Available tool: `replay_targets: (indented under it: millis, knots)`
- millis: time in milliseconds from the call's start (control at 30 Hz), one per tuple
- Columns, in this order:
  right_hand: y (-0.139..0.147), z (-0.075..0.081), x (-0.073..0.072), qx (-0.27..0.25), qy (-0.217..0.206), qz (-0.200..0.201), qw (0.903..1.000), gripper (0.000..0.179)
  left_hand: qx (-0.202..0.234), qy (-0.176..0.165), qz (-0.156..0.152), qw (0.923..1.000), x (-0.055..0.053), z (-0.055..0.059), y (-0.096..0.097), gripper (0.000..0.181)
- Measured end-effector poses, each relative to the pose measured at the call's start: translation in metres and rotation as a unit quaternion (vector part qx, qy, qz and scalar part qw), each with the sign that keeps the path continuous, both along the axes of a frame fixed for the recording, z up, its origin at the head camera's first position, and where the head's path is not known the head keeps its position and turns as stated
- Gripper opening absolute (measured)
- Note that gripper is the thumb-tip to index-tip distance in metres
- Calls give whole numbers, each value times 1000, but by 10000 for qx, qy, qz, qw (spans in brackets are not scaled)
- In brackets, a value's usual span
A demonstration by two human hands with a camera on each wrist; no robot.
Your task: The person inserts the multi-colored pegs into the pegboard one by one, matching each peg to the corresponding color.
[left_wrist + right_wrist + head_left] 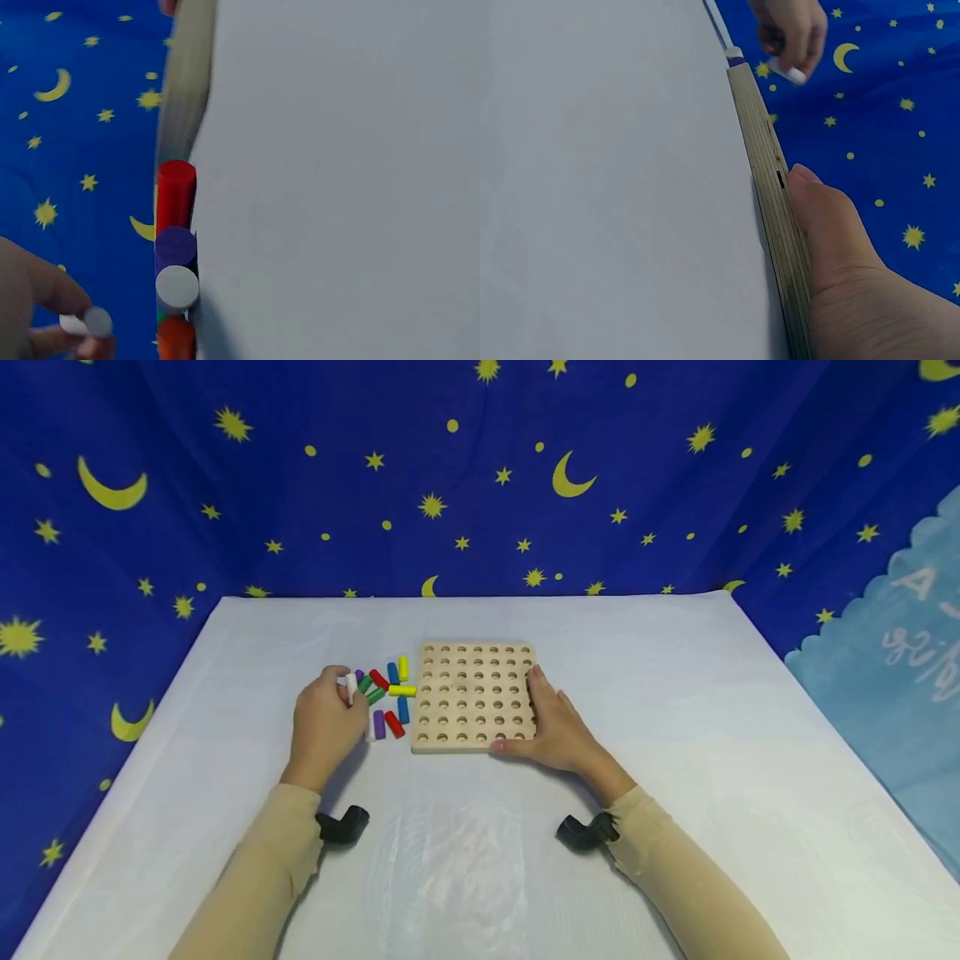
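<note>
My left hand [324, 718] pinches a white peg [352, 687] between thumb and fingers, above the left side of a loose group of pegs. In the left wrist view that white peg [97, 322] shows at the fingertips. To the right of the pegs lies a square wooden pegboard [470, 696] with rows of round holes. At its near right corner rests my right hand [558, 732], fairly straight fingers along the right side and thumb against the front edge. The right wrist view shows the thumb touching the board's layered edge [769, 202].
Beside the board lie a purple peg [378, 724], a red peg [394, 724], a yellow peg [402, 691], a blue peg [403, 710] and several more. An orange peg [176, 339] shows only from the left wrist. A white cloth [465, 860] covers the table; a blue star-patterned curtain [412, 468] hangs behind.
</note>
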State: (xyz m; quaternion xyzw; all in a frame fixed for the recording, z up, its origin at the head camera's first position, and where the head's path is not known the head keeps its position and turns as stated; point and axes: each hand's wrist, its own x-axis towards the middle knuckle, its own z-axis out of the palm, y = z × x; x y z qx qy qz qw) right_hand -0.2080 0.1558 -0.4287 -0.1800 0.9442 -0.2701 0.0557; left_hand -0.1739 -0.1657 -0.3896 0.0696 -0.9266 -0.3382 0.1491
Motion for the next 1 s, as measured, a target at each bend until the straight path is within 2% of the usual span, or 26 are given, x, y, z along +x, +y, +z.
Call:
replay_targets:
  millis: [100, 200, 300, 367, 467, 633, 867, 1000]
  knots:
    - [0, 0, 0, 12, -22, 9, 10000, 139, 14, -177, -252, 9995, -13, 8, 13, 39]
    - [0, 1, 0, 27, -12, 7, 10000, 137, 368, -601, -558, 9960, -29, 15, 25, 40]
    - [0, 2, 1, 39, -5, -17, 10000, 137, 960, -1044, -831, 9864, -48, 19, 35, 40]
    - [1, 1, 1, 55, 6, -15, 10000, 137, 1276, -1209, -953, 9798, -61, 19, 41, 40]
    - [2, 1, 0, 56, 5, 2, 10000, 137, 1390, -1201, -1029, 9776, -77, 18, 51, 39]
    - [4, 1, 1, 57, -16, -58, 10000, 137, 1025, -957, -1100, 9840, -96, 14, 65, 37]
    - [4, 0, 2, 24, -13, -52, 10000, 137, 588, -820, -927, 9906, -111, 4, 72, 32]
    - [4, -2, 0, 33, 37, -26, 10000, 136, 351, -660, -961, 9926, -115, 0, 73, 31]
